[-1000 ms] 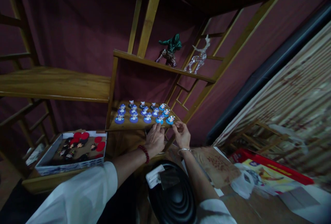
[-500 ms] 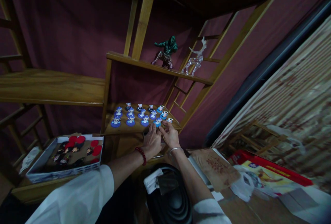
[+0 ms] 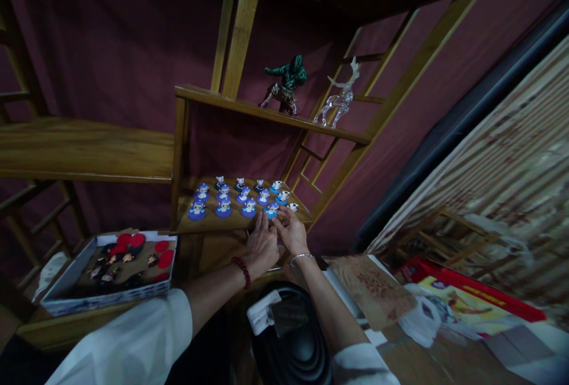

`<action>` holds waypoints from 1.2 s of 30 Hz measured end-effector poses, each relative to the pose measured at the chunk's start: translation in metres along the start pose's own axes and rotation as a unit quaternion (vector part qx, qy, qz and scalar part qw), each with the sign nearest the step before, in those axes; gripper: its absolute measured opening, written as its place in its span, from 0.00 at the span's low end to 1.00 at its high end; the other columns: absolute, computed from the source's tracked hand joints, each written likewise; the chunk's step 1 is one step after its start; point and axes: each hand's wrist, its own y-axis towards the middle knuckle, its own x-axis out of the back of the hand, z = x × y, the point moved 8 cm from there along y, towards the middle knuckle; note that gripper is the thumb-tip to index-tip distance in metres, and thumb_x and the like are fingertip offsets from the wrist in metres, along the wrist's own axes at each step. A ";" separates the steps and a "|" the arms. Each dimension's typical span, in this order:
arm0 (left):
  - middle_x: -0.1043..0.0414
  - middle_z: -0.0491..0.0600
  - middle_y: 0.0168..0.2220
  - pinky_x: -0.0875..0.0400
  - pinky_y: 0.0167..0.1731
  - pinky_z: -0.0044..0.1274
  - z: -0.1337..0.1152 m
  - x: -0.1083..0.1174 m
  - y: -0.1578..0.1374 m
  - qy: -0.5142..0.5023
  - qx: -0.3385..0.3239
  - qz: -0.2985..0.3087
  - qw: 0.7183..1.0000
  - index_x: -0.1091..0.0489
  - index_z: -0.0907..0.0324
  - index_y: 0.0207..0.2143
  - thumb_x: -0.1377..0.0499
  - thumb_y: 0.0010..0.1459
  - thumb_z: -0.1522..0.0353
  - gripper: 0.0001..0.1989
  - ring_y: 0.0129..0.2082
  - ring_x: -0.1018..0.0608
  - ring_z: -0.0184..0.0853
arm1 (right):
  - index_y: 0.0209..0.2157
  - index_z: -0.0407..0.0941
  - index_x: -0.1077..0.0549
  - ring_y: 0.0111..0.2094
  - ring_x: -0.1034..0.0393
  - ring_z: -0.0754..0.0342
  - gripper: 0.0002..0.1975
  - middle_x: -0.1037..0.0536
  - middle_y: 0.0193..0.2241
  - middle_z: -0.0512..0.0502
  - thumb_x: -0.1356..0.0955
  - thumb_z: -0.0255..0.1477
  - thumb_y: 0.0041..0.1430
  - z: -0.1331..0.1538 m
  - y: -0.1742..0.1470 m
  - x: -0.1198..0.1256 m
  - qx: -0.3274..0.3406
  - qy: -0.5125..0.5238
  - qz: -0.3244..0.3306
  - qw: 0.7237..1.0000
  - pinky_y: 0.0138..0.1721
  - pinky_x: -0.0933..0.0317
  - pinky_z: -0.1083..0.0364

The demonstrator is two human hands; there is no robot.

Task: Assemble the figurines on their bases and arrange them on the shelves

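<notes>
In the head view, small figurines [image 3: 223,209] on round purple bases stand in rows on a low wooden shelf [image 3: 213,223]. At the front right of the rows is a figurine [image 3: 271,212] on a bright blue base. My left hand [image 3: 262,247], with a red bead bracelet at the wrist, has its closed fingers at the front of that base. My right hand [image 3: 291,232], with a silver bangle, pinches it from the right. The fingertips partly hide its lower edge. Cow-like figurines [image 3: 282,197] stand just behind, and small dark figurines [image 3: 240,183] form the back row.
Overhead, a green hooded statue [image 3: 288,83] and a clear deer [image 3: 338,100] stand on the upper shelf [image 3: 249,111]. At left, a shallow box [image 3: 66,302] contains red-based figurines. A black ridged object [image 3: 297,361] lies below my arms; a red box [image 3: 480,296] sits at right.
The view has shifted slightly. Both hands stay at the blue-based figurine with almost the same finger positions, and the other figurines stand as before.
</notes>
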 end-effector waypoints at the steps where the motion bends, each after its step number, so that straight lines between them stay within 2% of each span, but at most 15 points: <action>1: 0.53 0.61 0.58 0.50 0.55 0.32 0.000 0.000 0.000 -0.001 0.002 0.001 1.000 0.39 0.72 0.47 0.50 0.47 0.71 0.23 0.60 0.55 0.43 | 0.44 0.48 0.35 0.21 0.35 0.60 0.18 0.25 0.36 0.48 0.36 0.35 0.49 0.000 0.000 0.000 -0.001 0.001 -0.002 1.000 0.30 0.37 0.56; 8: 0.51 0.58 0.58 0.51 0.56 0.30 0.002 0.003 -0.003 0.000 -0.004 -0.026 1.000 0.37 0.68 0.45 0.50 0.46 0.73 0.20 0.59 0.53 0.42 | 0.43 0.46 0.35 0.21 0.35 0.59 0.17 0.26 0.39 0.46 0.37 0.35 0.50 -0.001 -0.007 0.000 -0.004 0.022 -0.019 1.000 0.30 0.37 0.56; 11: 0.50 0.56 0.57 0.49 0.55 0.30 0.005 0.010 -0.011 0.006 -0.007 -0.042 0.999 0.36 0.66 0.43 0.50 0.48 0.74 0.18 0.58 0.50 0.40 | 0.42 0.43 0.35 0.24 0.34 0.58 0.17 0.27 0.38 0.43 0.38 0.35 0.51 0.002 -0.018 0.003 0.007 0.046 -0.059 0.997 0.32 0.37 0.56; 13: 0.48 0.55 0.56 0.48 0.54 0.29 0.008 0.018 -0.019 0.014 -0.010 -0.063 0.998 0.35 0.64 0.42 0.52 0.48 0.75 0.17 0.58 0.48 0.39 | 0.40 0.42 0.35 0.25 0.35 0.58 0.15 0.28 0.36 0.42 0.39 0.35 0.52 0.008 -0.027 0.004 0.018 0.048 -0.089 0.995 0.33 0.38 0.56; 15: 0.47 0.53 0.56 0.46 0.54 0.30 0.015 0.027 -0.027 0.018 0.007 -0.085 0.996 0.34 0.63 0.41 0.52 0.48 0.76 0.16 0.57 0.47 0.39 | 0.38 0.42 0.34 0.26 0.35 0.57 0.13 0.28 0.33 0.43 0.40 0.35 0.54 0.017 -0.034 0.000 0.034 0.057 -0.087 0.994 0.33 0.38 0.56; 18: 0.46 0.51 0.55 0.45 0.53 0.31 0.028 0.040 -0.035 0.024 0.050 -0.103 0.993 0.34 0.60 0.41 0.52 0.48 0.77 0.17 0.55 0.44 0.38 | 0.35 0.42 0.33 0.26 0.35 0.57 0.12 0.28 0.28 0.45 0.40 0.35 0.54 0.034 -0.038 -0.009 0.059 0.053 -0.057 0.995 0.31 0.39 0.57; 21: 0.47 0.49 0.56 0.45 0.52 0.30 0.036 0.053 -0.038 0.030 0.076 -0.111 0.990 0.33 0.59 0.39 0.51 0.49 0.77 0.16 0.54 0.42 0.38 | 0.37 0.43 0.33 0.21 0.37 0.57 0.13 0.33 0.18 0.52 0.41 0.34 0.54 0.047 -0.036 -0.018 0.060 0.026 -0.023 0.998 0.26 0.42 0.59; 25: 0.44 0.48 0.54 0.41 0.49 0.27 0.043 0.062 -0.035 0.031 0.113 -0.086 0.989 0.33 0.58 0.36 0.52 0.51 0.75 0.12 0.53 0.41 0.37 | 0.36 0.44 0.32 0.17 0.40 0.58 0.11 0.35 0.14 0.55 0.40 0.33 0.53 0.061 -0.027 -0.024 0.066 0.016 0.002 0.998 0.21 0.46 0.60; 28: 0.40 0.49 0.51 0.37 0.44 0.26 0.045 0.065 -0.030 0.039 0.132 -0.053 0.989 0.33 0.58 0.35 0.53 0.53 0.73 0.12 0.49 0.36 0.36 | 0.34 0.44 0.32 0.16 0.41 0.58 0.10 0.35 0.14 0.55 0.40 0.32 0.52 0.065 -0.021 -0.029 0.059 0.009 0.009 0.998 0.19 0.48 0.60; 31: 0.34 0.50 0.45 0.35 0.39 0.26 0.048 0.065 -0.025 0.050 0.144 -0.022 0.988 0.32 0.58 0.34 0.55 0.54 0.72 0.13 0.43 0.30 0.36 | 0.34 0.44 0.32 0.16 0.39 0.58 0.09 0.34 0.14 0.54 0.39 0.31 0.50 0.063 -0.016 -0.034 0.042 0.011 0.021 0.999 0.19 0.48 0.60; 36: 0.29 0.51 0.39 0.34 0.34 0.26 0.052 0.067 -0.017 0.061 0.153 -0.010 0.986 0.31 0.58 0.34 0.55 0.53 0.70 0.13 0.37 0.27 0.37 | 0.33 0.44 0.33 0.17 0.37 0.57 0.09 0.32 0.15 0.53 0.38 0.31 0.49 0.054 -0.011 -0.043 0.026 0.026 0.041 0.998 0.20 0.46 0.60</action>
